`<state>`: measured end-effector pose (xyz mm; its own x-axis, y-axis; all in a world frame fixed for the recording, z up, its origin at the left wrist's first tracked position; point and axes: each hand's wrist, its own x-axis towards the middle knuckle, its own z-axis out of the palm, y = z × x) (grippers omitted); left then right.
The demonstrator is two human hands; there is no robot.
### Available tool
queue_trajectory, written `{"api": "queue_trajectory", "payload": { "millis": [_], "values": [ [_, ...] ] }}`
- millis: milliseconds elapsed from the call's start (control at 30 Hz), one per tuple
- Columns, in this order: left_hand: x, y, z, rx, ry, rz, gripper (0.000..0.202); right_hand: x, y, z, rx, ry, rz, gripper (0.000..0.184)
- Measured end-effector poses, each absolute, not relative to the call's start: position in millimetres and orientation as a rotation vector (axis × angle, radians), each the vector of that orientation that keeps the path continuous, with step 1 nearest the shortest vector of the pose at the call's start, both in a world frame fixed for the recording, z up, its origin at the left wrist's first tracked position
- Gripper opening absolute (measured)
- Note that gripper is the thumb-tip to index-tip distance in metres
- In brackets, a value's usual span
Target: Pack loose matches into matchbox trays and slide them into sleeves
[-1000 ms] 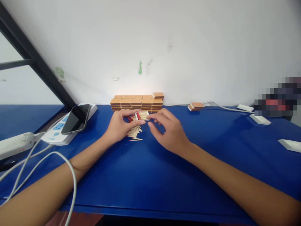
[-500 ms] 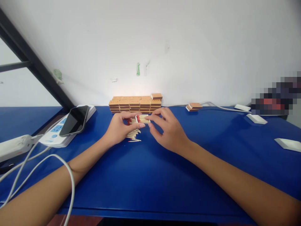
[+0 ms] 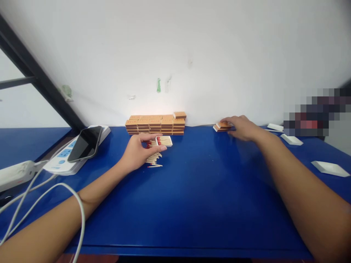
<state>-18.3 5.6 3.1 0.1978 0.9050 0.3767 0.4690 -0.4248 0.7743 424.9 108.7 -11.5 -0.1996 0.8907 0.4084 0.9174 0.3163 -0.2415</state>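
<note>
Where the blue table (image 3: 178,212) comes nearest to the viewer, a white cable (image 3: 82,219) makes a loop and crosses in front of the left forearm. At the left side lie a white adapter block (image 3: 16,175) and a white power strip (image 3: 61,164) with blue sockets, and a dark phone (image 3: 86,142) rests on this strip. At the far right side, a white inner tray (image 3: 330,168) lies on the table.

A little farther, in the middle, there is a heap of loose matches (image 3: 154,157), with a few at its near edge. The left hand (image 3: 137,151) is beside and partly over this heap. Its thumb and fingers are closed on the two long sides of a small white matchbox tray (image 3: 170,142), in which red-headed matches (image 3: 164,140) lie side by side.

The right hand (image 3: 242,128) is well apart from the left one, at two matchboxes (image 3: 223,125) which lie one on the other. Its forefinger is behind the upper box and its thumb in front; whether they already press on it, I cannot tell.

Behind the matchbox tray, near the white wall (image 3: 219,54), stands a long stack of orange matchboxes (image 3: 155,125), with one single box (image 3: 180,115) on top at its right end.
</note>
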Motion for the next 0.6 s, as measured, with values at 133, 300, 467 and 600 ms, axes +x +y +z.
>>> {"api": "queue_trajectory", "payload": {
  "millis": [133,300,467,600],
  "values": [
    [-18,6,3,1.965,1.275,1.149,0.054,426,104,-10,-1.619,-2.166,0.028,0.036],
    [-18,4,7,1.950,1.271,1.162,0.053,407,91,18,-1.628,-2.116,0.032,0.032],
    [-18,4,8,1.915,1.257,1.195,0.050,345,56,43,-1.389,-2.150,0.316,0.042],
    [-18,4,7,1.863,1.206,1.203,0.052,288,24,41,-1.119,-2.239,0.491,0.038]
  ]
}}
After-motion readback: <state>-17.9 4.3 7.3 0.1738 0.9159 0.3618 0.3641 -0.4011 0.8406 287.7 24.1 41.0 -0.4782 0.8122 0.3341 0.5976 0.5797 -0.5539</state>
